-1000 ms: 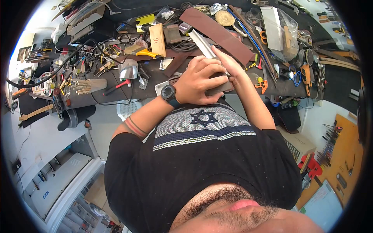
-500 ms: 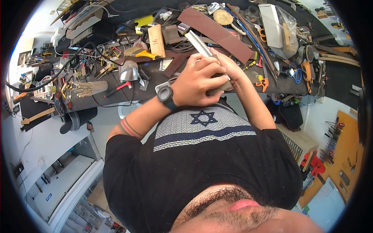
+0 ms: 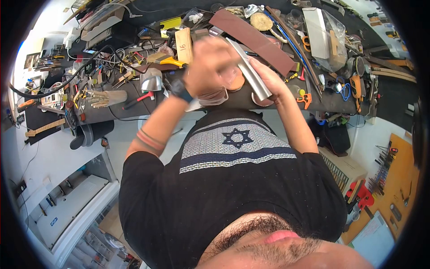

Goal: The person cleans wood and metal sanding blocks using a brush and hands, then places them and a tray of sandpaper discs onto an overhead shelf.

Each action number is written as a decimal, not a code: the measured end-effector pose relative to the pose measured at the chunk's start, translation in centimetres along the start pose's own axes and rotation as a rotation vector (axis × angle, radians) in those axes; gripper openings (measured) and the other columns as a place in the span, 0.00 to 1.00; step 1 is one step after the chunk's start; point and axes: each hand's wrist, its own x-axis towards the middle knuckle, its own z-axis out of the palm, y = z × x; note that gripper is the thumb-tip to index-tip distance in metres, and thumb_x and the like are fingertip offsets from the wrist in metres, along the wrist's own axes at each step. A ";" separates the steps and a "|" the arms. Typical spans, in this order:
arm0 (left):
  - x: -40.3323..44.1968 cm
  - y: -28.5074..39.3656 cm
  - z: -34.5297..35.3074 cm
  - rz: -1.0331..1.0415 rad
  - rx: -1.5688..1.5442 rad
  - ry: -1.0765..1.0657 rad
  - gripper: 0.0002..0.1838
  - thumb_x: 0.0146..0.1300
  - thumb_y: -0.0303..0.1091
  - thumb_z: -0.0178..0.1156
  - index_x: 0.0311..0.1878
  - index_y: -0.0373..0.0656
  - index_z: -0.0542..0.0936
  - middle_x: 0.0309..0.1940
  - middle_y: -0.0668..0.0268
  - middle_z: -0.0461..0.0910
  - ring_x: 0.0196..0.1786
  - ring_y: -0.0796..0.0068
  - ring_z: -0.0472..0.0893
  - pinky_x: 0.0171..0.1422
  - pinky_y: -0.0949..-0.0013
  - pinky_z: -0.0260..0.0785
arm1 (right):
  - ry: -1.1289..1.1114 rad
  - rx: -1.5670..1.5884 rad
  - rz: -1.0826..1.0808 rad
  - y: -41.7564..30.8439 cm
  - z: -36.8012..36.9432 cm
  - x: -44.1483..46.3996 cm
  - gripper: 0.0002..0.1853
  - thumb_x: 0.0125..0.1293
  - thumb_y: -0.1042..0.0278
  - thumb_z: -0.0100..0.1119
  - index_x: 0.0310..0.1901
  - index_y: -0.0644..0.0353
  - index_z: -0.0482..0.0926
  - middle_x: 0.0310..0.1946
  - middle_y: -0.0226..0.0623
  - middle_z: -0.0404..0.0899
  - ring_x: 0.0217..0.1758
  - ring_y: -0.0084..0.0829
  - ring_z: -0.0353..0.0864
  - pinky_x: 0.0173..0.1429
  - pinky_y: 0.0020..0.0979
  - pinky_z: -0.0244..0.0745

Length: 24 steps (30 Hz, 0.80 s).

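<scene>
My right hand (image 3: 268, 80) wraps around the side of a shiny metal bar (image 3: 254, 77) with a long, rounded profile, held slanted over the bench edge. My left hand (image 3: 210, 67), with a dark watch on its wrist, is raised to the left of the bar, apart from it. Motion smears its fingers, so whether it holds anything is unclear. Beneath the left hand, a tan rounded piece (image 3: 236, 81) partly shows. A long reddish-brown strip (image 3: 255, 42) lies on the bench beyond the bar.
The cluttered workbench (image 3: 179, 105) holds a wood block marked 16 (image 3: 183, 47), a yellow-handled tool (image 3: 172, 61), a red-handled hammer (image 3: 141, 99), a bundle of sticks (image 3: 107, 98), and an orange clamp (image 3: 305, 101). A black cable (image 3: 49, 94) hangs at the left.
My left hand has lifted off the metal bar and moved up and left, uncovering most of it. The right hand still holds the bar. The view has shifted slightly.
</scene>
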 end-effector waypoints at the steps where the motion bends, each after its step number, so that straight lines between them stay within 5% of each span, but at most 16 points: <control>1: 0.9 -3.1 -1.2 -0.152 0.066 0.005 0.13 0.60 0.38 0.76 0.47 0.47 0.93 0.52 0.63 0.88 0.60 0.56 0.83 0.67 0.53 0.74 | -0.010 -0.072 -0.002 0.6 -1.1 0.1 0.28 0.93 0.46 0.48 0.80 0.55 0.75 0.58 0.30 0.88 0.52 0.14 0.85 0.54 0.22 0.83; 3: 0.6 -7.4 -3.2 -0.318 0.343 -0.013 0.15 0.64 0.41 0.74 0.50 0.45 0.93 0.53 0.61 0.89 0.60 0.54 0.82 0.67 0.50 0.74 | -0.126 0.038 -0.007 1.5 -1.7 0.1 0.29 0.93 0.43 0.49 0.79 0.55 0.77 0.47 0.29 0.88 0.39 0.15 0.85 0.40 0.22 0.82; 5: 1.8 -5.7 -3.4 -0.265 0.198 0.116 0.23 0.66 0.43 0.73 0.62 0.45 0.91 0.61 0.56 0.86 0.68 0.50 0.78 0.75 0.49 0.71 | -0.289 0.259 0.042 2.0 -2.5 -0.1 0.28 0.92 0.42 0.50 0.74 0.56 0.80 0.39 0.27 0.86 0.30 0.16 0.82 0.32 0.22 0.78; 6: 3.0 -2.3 -3.2 -0.256 0.065 0.139 0.27 0.67 0.44 0.72 0.66 0.45 0.88 0.65 0.54 0.83 0.72 0.48 0.75 0.79 0.48 0.67 | -0.042 0.183 0.100 1.1 -0.8 -0.5 0.25 0.91 0.40 0.50 0.64 0.54 0.84 0.30 0.24 0.80 0.22 0.17 0.75 0.23 0.23 0.70; 7: 4.4 0.8 -2.4 -0.240 -0.060 0.172 0.30 0.68 0.46 0.71 0.71 0.45 0.85 0.70 0.53 0.80 0.76 0.46 0.71 0.84 0.48 0.63 | -0.246 0.339 0.112 1.0 -1.2 -0.1 0.25 0.90 0.38 0.51 0.56 0.52 0.85 0.29 0.22 0.80 0.23 0.17 0.76 0.25 0.22 0.72; 9: 4.5 3.5 0.2 -0.173 -0.183 0.028 0.33 0.69 0.47 0.69 0.75 0.47 0.83 0.73 0.54 0.77 0.80 0.45 0.67 0.87 0.46 0.58 | -0.423 0.428 0.072 3.0 -3.8 1.8 0.22 0.88 0.41 0.57 0.61 0.52 0.83 0.39 0.28 0.86 0.33 0.20 0.87 0.33 0.24 0.83; 12: 4.2 7.7 3.1 -0.091 -0.253 -0.102 0.26 0.69 0.45 0.70 0.68 0.51 0.85 0.67 0.57 0.77 0.79 0.45 0.67 0.87 0.43 0.59 | 0.015 0.408 0.031 3.5 -2.6 1.0 0.24 0.82 0.53 0.67 0.72 0.53 0.77 0.65 0.40 0.85 0.62 0.29 0.91 0.57 0.33 0.93; 17: 3.9 5.4 3.9 -0.129 -0.281 0.034 0.25 0.62 0.38 0.79 0.61 0.47 0.81 0.65 0.54 0.73 0.71 0.47 0.71 0.80 0.46 0.65 | 0.024 0.093 0.000 1.6 -1.3 0.4 0.18 0.85 0.54 0.60 0.65 0.56 0.82 0.51 0.32 0.91 0.44 0.23 0.95 0.45 0.27 0.93; 20: 4.4 4.1 3.0 -0.169 -0.282 0.011 0.30 0.57 0.45 0.84 0.57 0.46 0.82 0.60 0.56 0.77 0.62 0.50 0.76 0.73 0.47 0.70 | 0.023 0.033 0.077 0.0 -0.2 -0.5 0.17 0.86 0.53 0.59 0.63 0.55 0.83 0.49 0.30 0.90 0.42 0.20 0.94 0.39 0.23 0.89; 24: 4.7 6.1 4.5 -0.079 -0.329 -0.093 0.27 0.56 0.53 0.82 0.52 0.47 0.86 0.52 0.62 0.85 0.62 0.49 0.77 0.72 0.48 0.72 | -0.009 0.000 -0.054 4.1 -2.7 0.7 0.17 0.81 0.59 0.63 0.65 0.56 0.83 0.53 0.34 0.90 0.49 0.24 0.93 0.45 0.27 0.91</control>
